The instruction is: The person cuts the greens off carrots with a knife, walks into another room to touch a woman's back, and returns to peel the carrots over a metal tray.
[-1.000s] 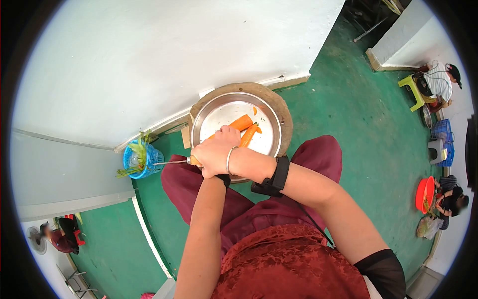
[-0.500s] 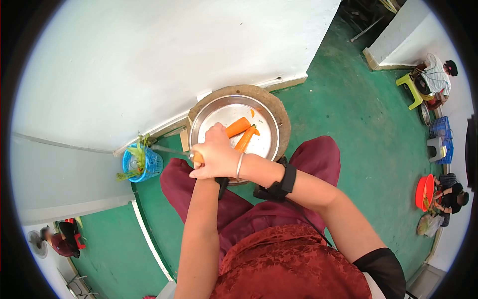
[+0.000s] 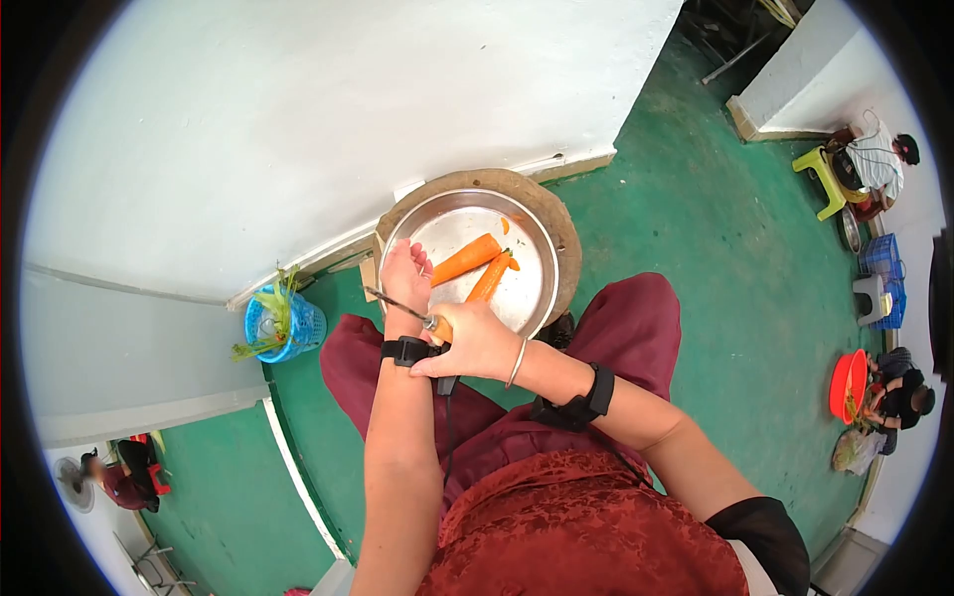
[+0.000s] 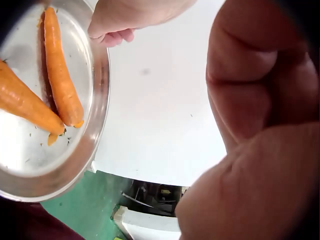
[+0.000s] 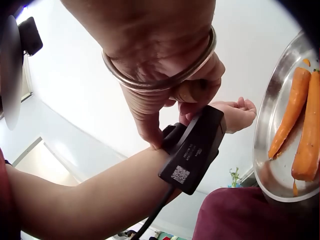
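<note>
My right hand (image 3: 482, 340), with a metal bangle on its wrist, grips the wooden handle (image 3: 438, 327) of a tool with a thin metal blade (image 3: 397, 303). That hand's thumb and fingers lie against the black strap and camera (image 5: 192, 150) on my left wrist. Beyond it my left hand (image 3: 406, 273) hangs over the left rim of a round steel basin (image 3: 545, 223), fingers loosely curled and holding nothing. Inside the basin lie two peeled-looking carrots, a thicker one (image 3: 469, 260) and a slimmer one (image 3: 489, 279), beside small orange scraps (image 3: 505, 225).
The basin stands on a round wooden block (image 3: 564, 233) against a white wall (image 3: 328, 109). A blue basket (image 3: 308, 333) with green stalks is at the left. Far right, people sit near a red tub (image 3: 848, 382), blue crates (image 3: 880, 260) and a yellow-green stool (image 3: 817, 182).
My right hand has slid down and right, from over the left hand onto the left wrist, keeping the tool. The left hand is uncovered, and the blade has swung to point up-left across it.
</note>
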`<state>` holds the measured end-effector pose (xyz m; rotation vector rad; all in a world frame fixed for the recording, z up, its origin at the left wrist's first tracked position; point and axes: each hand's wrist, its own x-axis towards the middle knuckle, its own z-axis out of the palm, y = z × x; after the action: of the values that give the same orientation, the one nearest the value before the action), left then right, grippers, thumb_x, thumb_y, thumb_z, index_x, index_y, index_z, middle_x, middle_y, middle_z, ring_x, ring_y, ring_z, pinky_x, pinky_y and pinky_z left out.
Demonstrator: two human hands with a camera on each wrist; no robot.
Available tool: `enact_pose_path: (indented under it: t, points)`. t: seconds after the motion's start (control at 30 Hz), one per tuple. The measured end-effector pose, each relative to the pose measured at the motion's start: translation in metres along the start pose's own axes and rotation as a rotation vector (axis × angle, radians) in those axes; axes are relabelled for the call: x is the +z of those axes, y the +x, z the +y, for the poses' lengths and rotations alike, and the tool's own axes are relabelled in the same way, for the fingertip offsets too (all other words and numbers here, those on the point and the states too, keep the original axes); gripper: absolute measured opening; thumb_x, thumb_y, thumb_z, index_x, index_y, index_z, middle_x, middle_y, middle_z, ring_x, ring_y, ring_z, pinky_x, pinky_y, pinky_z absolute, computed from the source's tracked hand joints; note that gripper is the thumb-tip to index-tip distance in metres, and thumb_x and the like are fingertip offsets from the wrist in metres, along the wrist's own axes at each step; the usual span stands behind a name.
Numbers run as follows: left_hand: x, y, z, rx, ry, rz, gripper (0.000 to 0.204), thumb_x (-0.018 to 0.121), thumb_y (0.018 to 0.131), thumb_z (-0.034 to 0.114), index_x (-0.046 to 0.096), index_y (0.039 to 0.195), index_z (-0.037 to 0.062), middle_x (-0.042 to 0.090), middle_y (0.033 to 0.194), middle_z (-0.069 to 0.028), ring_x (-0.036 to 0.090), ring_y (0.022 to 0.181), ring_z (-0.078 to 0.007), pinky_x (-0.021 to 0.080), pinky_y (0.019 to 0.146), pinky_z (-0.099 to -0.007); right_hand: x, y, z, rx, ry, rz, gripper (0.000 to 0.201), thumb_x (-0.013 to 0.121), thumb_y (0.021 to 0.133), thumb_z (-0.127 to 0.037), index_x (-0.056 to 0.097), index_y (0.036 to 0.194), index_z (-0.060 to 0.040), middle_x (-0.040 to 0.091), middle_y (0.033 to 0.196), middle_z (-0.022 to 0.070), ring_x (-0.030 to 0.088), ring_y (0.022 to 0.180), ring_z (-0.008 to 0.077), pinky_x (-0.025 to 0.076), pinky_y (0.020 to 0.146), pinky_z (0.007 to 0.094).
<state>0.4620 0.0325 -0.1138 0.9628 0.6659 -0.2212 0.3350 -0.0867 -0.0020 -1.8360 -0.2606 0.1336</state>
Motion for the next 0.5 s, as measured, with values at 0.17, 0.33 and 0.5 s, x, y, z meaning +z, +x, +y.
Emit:
enact_pose_path:
  t: [0.17, 0.33, 0.5]
  points:
    - [-0.014, 0.02, -0.011, -0.161, -0.22, -0.035, 0.015, 0.051, 0.092, 0.022, 0.054, 0.099, 0.009, 0.055, 0.08, -0.0007, 0.052, 0.072, -0.0128, 0.044, 0.066, -0.0273, -0.001, 0.003, 0.003, -0.034, -0.121, -0.027, 0.043, 0.08, 0.056, -0.033, 0.058, 0.075, -0.0001, 0.062, 0.066, 0.0128, 0.063, 0.064, 0.0272, 0.05, 0.063, 0.0351]
    - [-0.015, -0.008, -0.029, -0.003, 0.403, -0.103, 0.02, 0.054, 0.09, 0.029, 0.056, 0.092, 0.0093, 0.057, 0.075, -0.0008, 0.054, 0.068, -0.0137, 0.044, 0.062, -0.0291, -0.019, -0.005, 0.03, 0.136, 0.241, 0.032, 0.043, 0.08, 0.062, -0.033, 0.058, 0.078, -0.0004, 0.062, 0.065, 0.0059, 0.061, 0.062, 0.0127, 0.049, 0.06, 0.0274]
    - [-0.045, -0.022, -0.06, 0.211, 1.445, -0.336, 0.046, 0.054, 0.086, 0.036, 0.053, 0.111, -0.0032, 0.062, 0.095, -0.0172, 0.059, 0.09, -0.0273, 0.046, 0.075, -0.0348, -0.069, -0.01, 0.07, 0.429, 0.034, 0.182, 0.049, 0.06, 0.081, -0.048, 0.052, 0.083, 0.0001, 0.06, 0.064, 0.0122, 0.061, 0.06, 0.0199, 0.048, 0.06, 0.0318]
